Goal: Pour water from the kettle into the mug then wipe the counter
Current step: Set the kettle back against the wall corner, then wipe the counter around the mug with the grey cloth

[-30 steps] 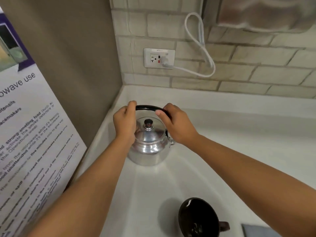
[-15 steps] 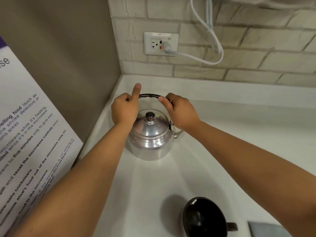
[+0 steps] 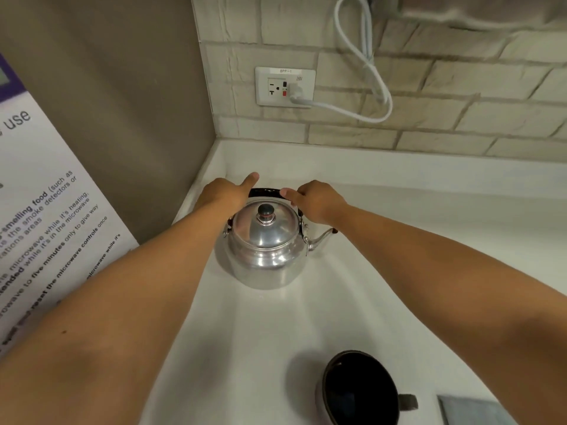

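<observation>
- Since a moment ago, my right hand (image 3: pixel 316 204) has uncovered the spout.
- One white counter (image 3: pixel 429 216), brick wall behind.
- One kettle (image 3: pixel 265 250) in the corner; both hands grip its handle, my left hand (image 3: pixel 222 194) too.
- One mug (image 3: pixel 360 391) nearby.

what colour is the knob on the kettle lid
Dark, nearly black: the small round knob tops the shiny silver metal kettle, seen in the head view.

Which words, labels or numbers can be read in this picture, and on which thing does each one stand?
"use", large, on the poster.
"-smelling food (such as", then partly "smoke detectors or", on the poster.
"to five minutes only to give way" and "reset the microwave controls once", partly cut off, on the poster.
"8PP-1", on the wall socket; the small grey mark beside its plug is too blurred.
Kettle, mug: no text.
</observation>
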